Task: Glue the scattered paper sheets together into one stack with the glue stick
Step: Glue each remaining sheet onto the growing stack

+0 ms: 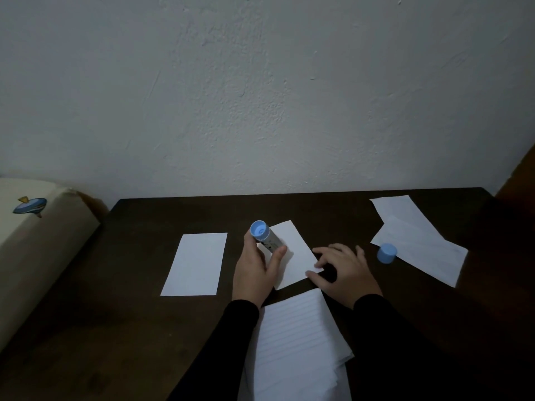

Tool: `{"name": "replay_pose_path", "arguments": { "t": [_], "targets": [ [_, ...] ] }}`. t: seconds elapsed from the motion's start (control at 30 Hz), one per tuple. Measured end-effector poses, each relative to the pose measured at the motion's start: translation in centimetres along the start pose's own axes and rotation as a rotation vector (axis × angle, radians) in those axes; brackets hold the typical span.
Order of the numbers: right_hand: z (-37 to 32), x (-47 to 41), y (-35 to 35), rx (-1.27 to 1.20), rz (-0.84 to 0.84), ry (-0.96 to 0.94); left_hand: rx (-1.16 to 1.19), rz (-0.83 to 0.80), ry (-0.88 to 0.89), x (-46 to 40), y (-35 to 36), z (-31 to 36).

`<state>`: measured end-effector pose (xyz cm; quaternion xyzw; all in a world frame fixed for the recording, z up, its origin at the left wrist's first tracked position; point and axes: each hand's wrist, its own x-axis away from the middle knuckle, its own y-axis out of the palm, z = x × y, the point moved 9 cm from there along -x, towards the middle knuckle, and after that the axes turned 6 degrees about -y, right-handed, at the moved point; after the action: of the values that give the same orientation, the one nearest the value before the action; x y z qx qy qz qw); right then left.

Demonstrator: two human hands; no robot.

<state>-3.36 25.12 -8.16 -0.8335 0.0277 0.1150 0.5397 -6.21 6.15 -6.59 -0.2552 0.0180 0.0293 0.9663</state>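
My left hand (256, 270) grips the glue stick (265, 235), a grey tube with a blue end pointing up toward me. Under it lies a small white sheet (295, 250), tilted. My right hand (341, 270) rests on that sheet's right corner with fingers spread and thumb by the near edge. The blue cap (386, 253) stands on the table to the right. Another white sheet (195, 264) lies flat at the left. Two overlapping sheets (417, 241) lie at the far right. A stack of lined sheets (298, 342) sits between my forearms near the front edge.
The dark wooden table (144, 328) meets a white wall (260, 96) at the back. A cream cushion with a blue print (31, 227) sits beside the table's left edge. Bare table surface shows at front left.
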Motion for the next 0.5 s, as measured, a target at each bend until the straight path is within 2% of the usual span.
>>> {"name": "replay_pose_path", "arguments": {
  "t": [0.13,0.23,0.33,0.5],
  "targets": [
    [-0.3,0.3,-0.2,0.063,0.051,-0.059,-0.068,-0.063,0.068,0.4,0.7,0.7],
    [-0.8,0.1,0.0,0.132,0.014,-0.097,-0.110,-0.074,0.111,0.6,0.8,1.1],
    [-0.1,-0.1,0.7,0.109,-0.071,-0.014,-0.088,-0.071,0.115,0.5,0.7,1.0],
    [0.4,0.3,-0.3,0.121,0.044,0.079,-0.100,-0.091,0.138,0.6,0.9,1.1]
  ]
}}
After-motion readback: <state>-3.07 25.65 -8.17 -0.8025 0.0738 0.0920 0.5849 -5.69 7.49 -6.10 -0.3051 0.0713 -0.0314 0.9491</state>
